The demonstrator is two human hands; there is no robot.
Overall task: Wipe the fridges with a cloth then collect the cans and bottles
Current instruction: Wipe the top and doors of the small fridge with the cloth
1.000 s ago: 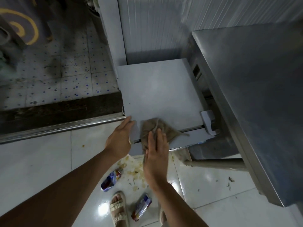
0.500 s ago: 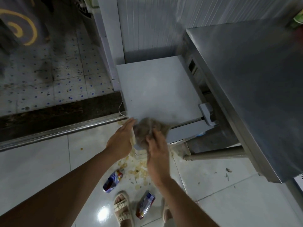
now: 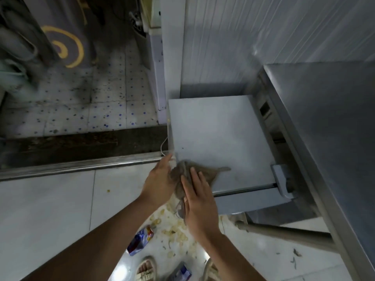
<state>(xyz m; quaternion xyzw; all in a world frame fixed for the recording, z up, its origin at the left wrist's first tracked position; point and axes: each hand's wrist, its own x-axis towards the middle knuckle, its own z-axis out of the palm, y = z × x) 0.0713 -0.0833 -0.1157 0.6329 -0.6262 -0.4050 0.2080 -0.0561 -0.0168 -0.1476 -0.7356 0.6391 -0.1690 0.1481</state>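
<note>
Head view, looking down. Landmark: a small grey fridge [image 3: 219, 138], seen from above, its flat top facing the camera.

Cloth [image 3: 192, 175]: brownish, crumpled, lying on the near left corner of the fridge top, one thin tail trailing right across the top, another part hanging down over the near edge.

Right hand [image 3: 199, 201]: lies palm-down on the near part of the cloth, fingers straight and close together, flat rather than curled; it presses the cloth, no closed grasp visible.

Left hand [image 3: 160, 181]: at the fridge's near left corner, just left of the cloth, fingers extended and loosely together, touching the cloth's left edge; whether it grips any of the fabric cannot be told.

Thin white cable [image 3: 163, 146] hangs down beside the fridge's left edge.

Steel table [image 3: 324, 122]: directly right of the fridge, its top higher than the fridge top; one tubular rail [image 3: 284, 234] runs below it, near the fridge's front right.

Floor in front of the fridge: white glossy tiles [image 3: 50, 209] strewn with pale crumbs [image 3: 178, 232]. Among them a blue and red wrapper [image 3: 141, 240]; a second one [image 3: 181, 273] lies nearer the camera, between two sandalled feet [image 3: 146, 268].

Left of the fridge: a metal door track [image 3: 81, 166], beyond it a dirty floor with blue-dotted tiles [image 3: 81, 110]
</note>
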